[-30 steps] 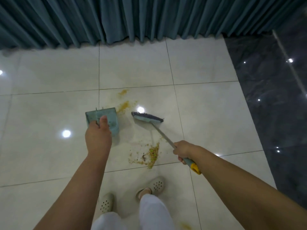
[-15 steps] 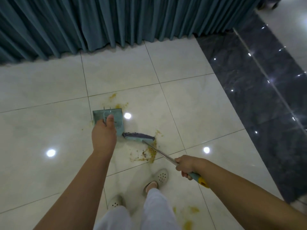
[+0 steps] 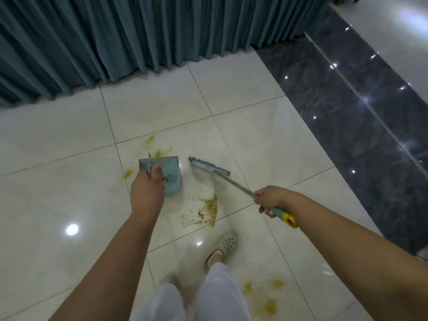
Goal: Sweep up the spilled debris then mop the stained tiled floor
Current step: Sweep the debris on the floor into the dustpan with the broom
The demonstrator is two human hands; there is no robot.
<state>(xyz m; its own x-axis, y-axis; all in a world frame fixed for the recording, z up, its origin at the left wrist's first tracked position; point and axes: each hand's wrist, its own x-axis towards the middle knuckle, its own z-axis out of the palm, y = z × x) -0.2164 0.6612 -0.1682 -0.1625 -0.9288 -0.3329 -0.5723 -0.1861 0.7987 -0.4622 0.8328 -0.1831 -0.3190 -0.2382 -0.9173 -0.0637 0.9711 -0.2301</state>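
Hands: left hand (image 3: 147,193) grips dustpan (image 3: 170,176); right hand (image 3: 268,200) grips broom (image 3: 209,167); debris (image 3: 209,208) between, curtain (image 3: 139,35) beyond.

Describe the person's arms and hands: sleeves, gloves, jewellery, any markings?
Both forearms are bare along the whole length in frame; no sleeve edge shows. The left hand and right hand have no gloves, and no watch, bracelet or rings are visible. No tattoos or markings show. The fingers are bare too. Apart from the arms, white trousers and pale perforated clogs are worn.
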